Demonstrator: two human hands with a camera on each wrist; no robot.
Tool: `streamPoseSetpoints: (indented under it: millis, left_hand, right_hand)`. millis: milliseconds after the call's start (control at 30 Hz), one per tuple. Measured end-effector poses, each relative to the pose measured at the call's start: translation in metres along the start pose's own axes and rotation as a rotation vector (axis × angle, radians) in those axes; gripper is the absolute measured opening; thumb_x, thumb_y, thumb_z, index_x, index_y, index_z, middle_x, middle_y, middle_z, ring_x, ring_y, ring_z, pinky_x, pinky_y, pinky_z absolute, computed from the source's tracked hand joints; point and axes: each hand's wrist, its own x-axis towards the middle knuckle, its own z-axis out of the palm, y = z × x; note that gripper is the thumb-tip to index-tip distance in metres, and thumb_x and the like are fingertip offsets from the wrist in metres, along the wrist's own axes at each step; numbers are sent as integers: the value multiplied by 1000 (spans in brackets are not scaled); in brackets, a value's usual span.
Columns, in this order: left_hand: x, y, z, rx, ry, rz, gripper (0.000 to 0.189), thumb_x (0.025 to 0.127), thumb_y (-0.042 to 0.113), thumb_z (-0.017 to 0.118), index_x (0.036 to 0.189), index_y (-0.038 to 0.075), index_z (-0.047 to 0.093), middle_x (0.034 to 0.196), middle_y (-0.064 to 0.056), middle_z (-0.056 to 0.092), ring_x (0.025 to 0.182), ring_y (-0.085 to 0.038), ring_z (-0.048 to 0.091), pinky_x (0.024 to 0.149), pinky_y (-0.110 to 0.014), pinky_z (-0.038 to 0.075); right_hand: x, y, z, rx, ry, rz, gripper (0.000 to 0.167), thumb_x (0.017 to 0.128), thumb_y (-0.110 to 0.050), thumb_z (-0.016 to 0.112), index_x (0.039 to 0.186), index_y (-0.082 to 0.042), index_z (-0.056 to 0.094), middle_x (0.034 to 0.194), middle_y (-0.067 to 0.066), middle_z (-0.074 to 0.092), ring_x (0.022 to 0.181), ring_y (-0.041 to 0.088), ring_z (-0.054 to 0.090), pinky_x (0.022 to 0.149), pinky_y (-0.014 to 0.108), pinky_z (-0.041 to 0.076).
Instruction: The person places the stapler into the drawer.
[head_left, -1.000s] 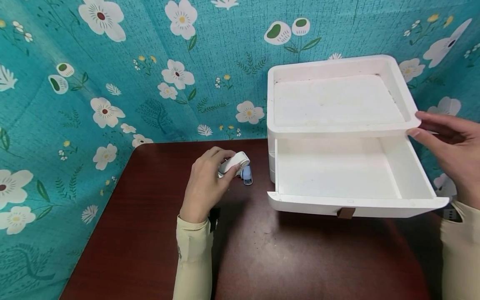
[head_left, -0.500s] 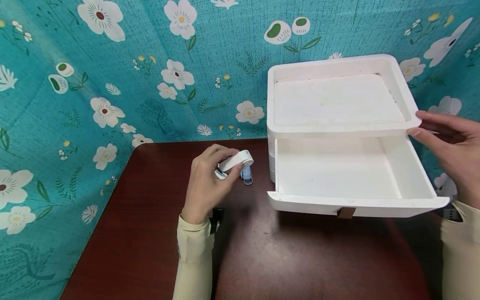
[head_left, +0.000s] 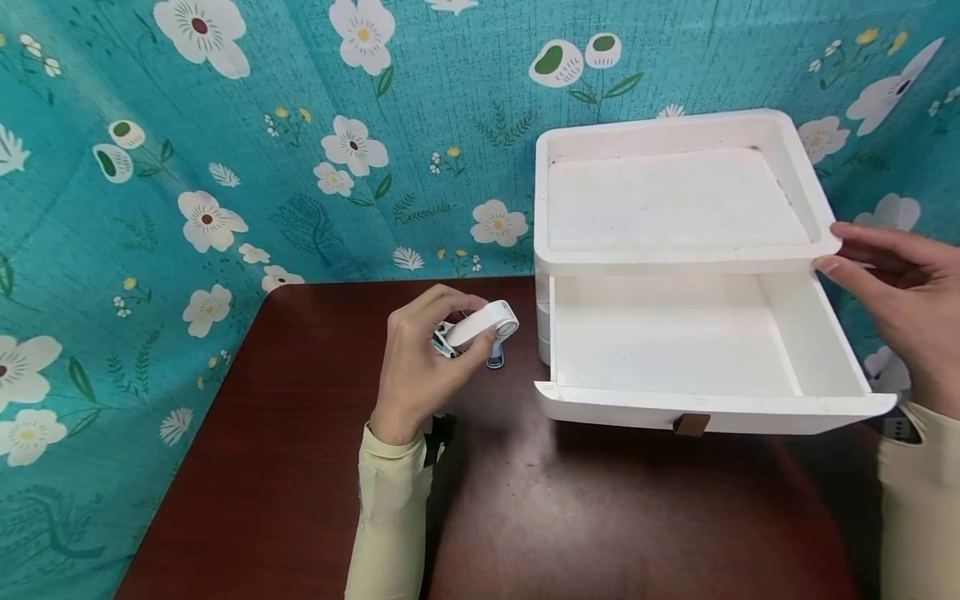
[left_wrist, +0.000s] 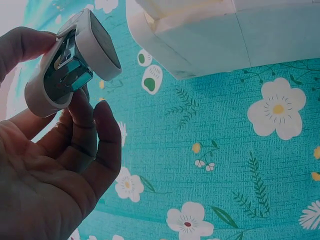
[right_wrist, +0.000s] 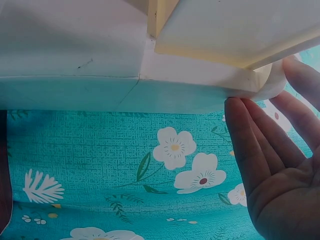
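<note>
My left hand [head_left: 416, 358] pinches a small white gadget [head_left: 483, 323] with rounded ends between thumb and fingers, raised above the table. In the left wrist view the white gadget [left_wrist: 45, 95] shows a shiny metal mechanism inside its body. Below and behind it on the table lies a small blue object [head_left: 495, 357] with a metal base, partly hidden by the held gadget. My right hand [head_left: 911, 283] grips the front right corner of a white drawer unit [head_left: 686, 265], thumb at the front and fingers along the side. The unit's top drawer [head_left: 675, 350] is pulled out with a bare inside.
The drawer unit stands at the back right of a dark red table [head_left: 300, 433]. A brown tab [head_left: 692, 425] is fixed to the drawer's front. Behind and to the left hangs a teal flowered cloth [head_left: 420, 108].
My left hand has moved slightly to the right and tilted the white gadget, which now covers more of the blue object. The right hand and the drawer unit have stayed put.
</note>
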Motion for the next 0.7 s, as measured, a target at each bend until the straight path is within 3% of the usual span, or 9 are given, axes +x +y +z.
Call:
streamPoseSetpoints:
  millis: [433,700]
  left_hand:
    - [23,9,10,-88,-135,52,18,85,15,80,101,7,78,97,-3,77,77,-10,62,63,-33,53]
    - [43,24,15,-152,-223,85,21,84,12,81,103,5,78,97,-5,76,78,-10,62,65,-27,55]
  right_hand:
    - [-3,1,-3,-6,16,5,38,92,1,74,130,-3,72,114,-30,72,95,-21,66,82,2,48]
    - [-1,-3,-2,-43,-11,39,40,93,-5,75,134,-7,71,119,-32,70,94,-23,63,80,0,46]
